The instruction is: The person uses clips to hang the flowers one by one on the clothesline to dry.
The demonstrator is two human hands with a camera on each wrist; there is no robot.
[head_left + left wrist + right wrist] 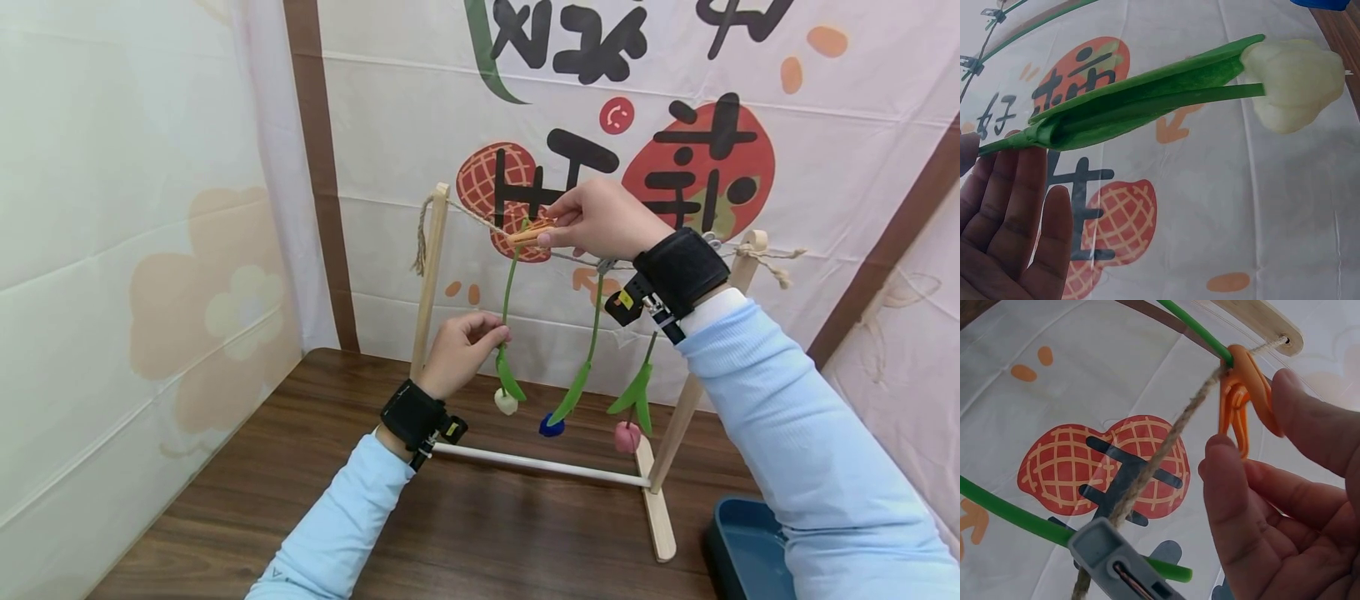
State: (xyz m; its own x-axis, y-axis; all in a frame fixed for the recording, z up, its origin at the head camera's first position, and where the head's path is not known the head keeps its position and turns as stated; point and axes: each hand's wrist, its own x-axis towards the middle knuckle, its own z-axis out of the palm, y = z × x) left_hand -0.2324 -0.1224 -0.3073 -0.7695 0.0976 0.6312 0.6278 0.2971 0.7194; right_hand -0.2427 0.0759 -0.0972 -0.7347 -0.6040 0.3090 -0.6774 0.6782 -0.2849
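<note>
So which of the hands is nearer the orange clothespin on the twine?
Right. The right hand pinches the orange clothespin up at the twine; the left hand is lower, holding the white tulip's stem.

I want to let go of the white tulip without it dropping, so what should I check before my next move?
1. Orange clip at the twine: ok.
2. Clip's bite on the white tulip stem: cannot tell.
3. Right hand pinches the clip: ok.
4. Left hand steadies the stem: ok.
5. Grey clip on the twine, holding its stem: ok.
6. Wooden rack upright on the table: ok.
</note>
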